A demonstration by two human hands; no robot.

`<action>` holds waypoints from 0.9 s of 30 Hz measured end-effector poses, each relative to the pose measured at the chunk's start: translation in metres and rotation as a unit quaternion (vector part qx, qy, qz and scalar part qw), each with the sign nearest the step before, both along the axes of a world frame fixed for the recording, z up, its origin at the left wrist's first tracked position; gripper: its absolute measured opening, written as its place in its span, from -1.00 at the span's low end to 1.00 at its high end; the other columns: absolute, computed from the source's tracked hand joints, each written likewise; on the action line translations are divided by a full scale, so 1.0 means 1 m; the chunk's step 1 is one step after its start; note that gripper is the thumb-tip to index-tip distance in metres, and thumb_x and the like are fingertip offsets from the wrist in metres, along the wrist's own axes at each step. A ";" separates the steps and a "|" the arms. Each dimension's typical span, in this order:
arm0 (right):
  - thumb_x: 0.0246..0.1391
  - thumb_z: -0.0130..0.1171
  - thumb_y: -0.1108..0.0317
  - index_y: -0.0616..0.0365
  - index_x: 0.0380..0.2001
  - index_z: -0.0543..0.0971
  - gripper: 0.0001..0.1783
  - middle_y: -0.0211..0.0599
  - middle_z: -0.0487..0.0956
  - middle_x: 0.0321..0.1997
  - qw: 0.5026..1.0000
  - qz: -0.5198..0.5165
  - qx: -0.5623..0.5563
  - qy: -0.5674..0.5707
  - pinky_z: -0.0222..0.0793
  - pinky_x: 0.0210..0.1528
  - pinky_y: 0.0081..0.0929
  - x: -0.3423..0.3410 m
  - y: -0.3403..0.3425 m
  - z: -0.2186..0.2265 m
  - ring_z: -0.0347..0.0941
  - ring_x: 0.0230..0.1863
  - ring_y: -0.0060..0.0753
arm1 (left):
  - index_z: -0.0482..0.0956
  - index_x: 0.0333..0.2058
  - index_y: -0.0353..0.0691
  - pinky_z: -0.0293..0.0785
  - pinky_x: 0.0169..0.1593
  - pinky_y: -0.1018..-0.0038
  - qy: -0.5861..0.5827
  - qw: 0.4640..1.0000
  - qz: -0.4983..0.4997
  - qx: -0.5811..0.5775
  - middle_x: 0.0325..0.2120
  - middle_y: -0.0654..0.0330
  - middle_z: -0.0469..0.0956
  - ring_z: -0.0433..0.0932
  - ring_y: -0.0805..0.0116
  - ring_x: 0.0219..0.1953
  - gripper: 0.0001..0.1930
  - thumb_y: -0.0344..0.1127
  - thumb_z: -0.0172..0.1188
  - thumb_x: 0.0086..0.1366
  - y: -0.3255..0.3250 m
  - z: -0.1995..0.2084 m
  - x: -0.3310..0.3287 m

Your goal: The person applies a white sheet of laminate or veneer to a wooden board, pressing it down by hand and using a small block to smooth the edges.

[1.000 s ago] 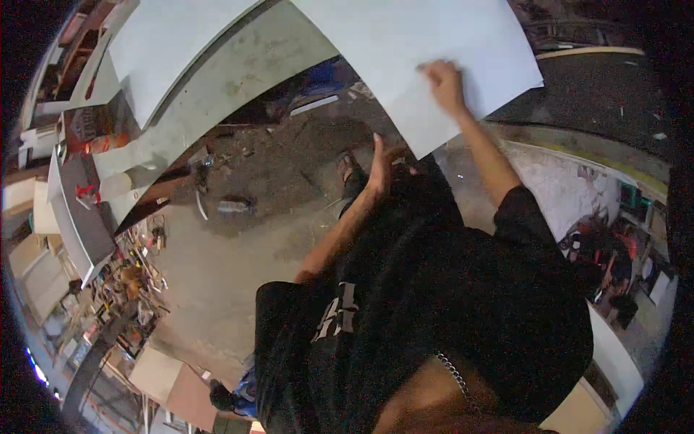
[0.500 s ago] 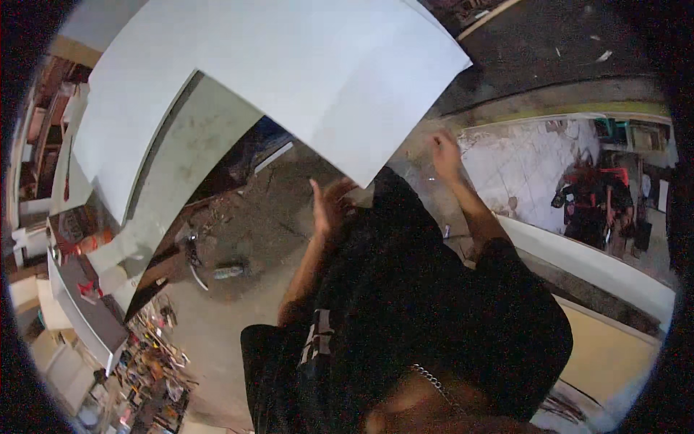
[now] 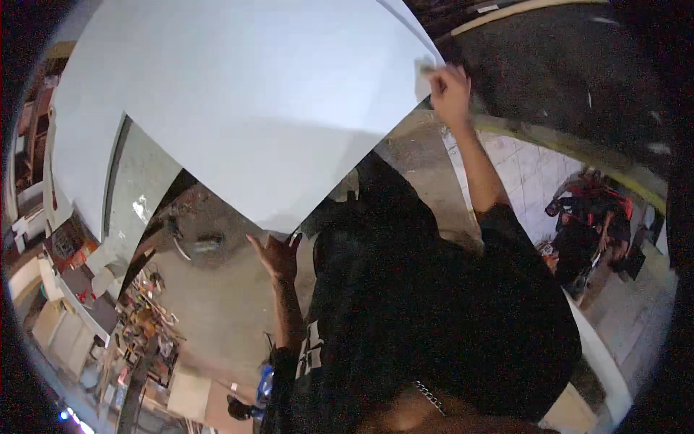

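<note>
A large white sheet (image 3: 238, 94) fills the upper part of the view, one corner pointing toward my body. My left hand (image 3: 278, 259) is at that near corner, thumb and a finger spread apart and the other fingertips partly hidden under the sheet. It touches the corner without visibly closing round it. At the sheet's right edge, my right hand (image 3: 451, 88) has its fingers curled in a pinch on the edge. A greyish-green panel (image 3: 144, 170) shows beneath the white sheet on the left.
Mixed tools and scraps (image 3: 148, 311) lie in a heap at lower left, close to a stool-like brown-topped piece (image 3: 97, 304). A dark surface (image 3: 549, 65) spans the upper right. Another person (image 3: 589, 224) bends over at the right, by a white tiled area (image 3: 510, 155).
My right hand has risen from beside the sheet to its right edge. The sheet's near corner has shifted left and toward me, and my left hand has moved left and lower with it.
</note>
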State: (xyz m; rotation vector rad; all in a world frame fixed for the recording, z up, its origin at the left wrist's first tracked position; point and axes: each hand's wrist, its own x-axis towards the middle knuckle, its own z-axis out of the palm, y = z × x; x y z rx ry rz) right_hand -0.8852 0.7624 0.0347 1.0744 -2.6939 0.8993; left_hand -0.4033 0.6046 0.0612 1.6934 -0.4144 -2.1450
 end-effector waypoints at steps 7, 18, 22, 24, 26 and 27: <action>0.00 0.26 0.41 0.00 -0.45 0.57 -0.94 -0.42 0.54 -0.36 0.999 0.023 0.031 0.004 0.20 -0.05 0.00 -0.044 -0.022 0.029 0.43 -0.12 -0.08 | 0.32 0.23 -0.39 0.10 0.34 -0.10 -0.009 0.996 0.092 -0.014 0.22 -0.11 0.32 0.19 -0.16 0.29 0.06 0.60 -0.21 0.19 0.018 0.002 -0.019; 0.00 0.22 0.41 -0.03 -0.38 0.57 -0.92 -0.47 0.57 -0.27 0.991 0.132 0.026 0.023 0.16 -0.01 -0.09 -0.022 -0.033 0.010 0.42 -0.13 -0.18 | 0.19 0.30 -0.40 0.04 0.36 -0.15 -0.049 0.994 0.085 -0.048 0.27 -0.15 0.23 0.17 -0.16 0.31 0.11 0.61 -0.24 0.19 0.016 -0.002 -0.034; -0.02 0.23 0.41 -0.02 -0.39 0.58 -0.92 -0.45 0.56 -0.27 0.978 0.203 0.042 -0.006 0.14 0.00 -0.09 0.005 0.009 0.021 0.42 -0.11 -0.22 | 0.17 0.31 -0.40 0.04 0.37 -0.13 -0.059 0.993 0.082 -0.054 0.28 -0.16 0.21 0.18 -0.18 0.31 0.11 0.61 -0.26 0.19 0.022 -0.002 -0.030; 0.04 0.19 0.46 -0.02 -0.42 0.58 -0.92 -0.44 0.54 -0.29 0.989 0.115 0.090 0.005 0.12 -0.05 -0.15 -0.023 0.000 0.022 0.41 -0.16 -0.25 | 0.17 0.31 -0.41 0.05 0.37 -0.12 -0.059 0.993 0.082 -0.064 0.28 -0.16 0.22 0.19 -0.18 0.29 0.11 0.61 -0.28 0.20 0.022 -0.005 -0.030; 0.08 0.18 0.45 -0.02 -0.42 0.58 -0.93 -0.44 0.53 -0.32 0.997 0.076 0.023 -0.004 0.11 -0.05 -0.15 -0.038 -0.021 0.025 0.41 -0.16 -0.25 | 0.18 0.30 -0.42 0.06 0.36 -0.12 -0.045 0.993 0.096 -0.060 0.27 -0.16 0.24 0.22 -0.18 0.28 0.11 0.60 -0.31 0.21 0.022 -0.006 -0.029; 0.05 0.20 0.44 -0.03 -0.41 0.57 -0.94 -0.45 0.55 -0.29 0.994 0.098 0.054 -0.019 0.13 -0.01 -0.13 -0.030 -0.015 0.022 0.42 -0.12 -0.23 | 0.18 0.30 -0.43 0.07 0.36 -0.12 -0.044 0.993 0.092 -0.057 0.26 -0.16 0.25 0.22 -0.18 0.28 0.10 0.59 -0.32 0.22 0.023 -0.005 -0.028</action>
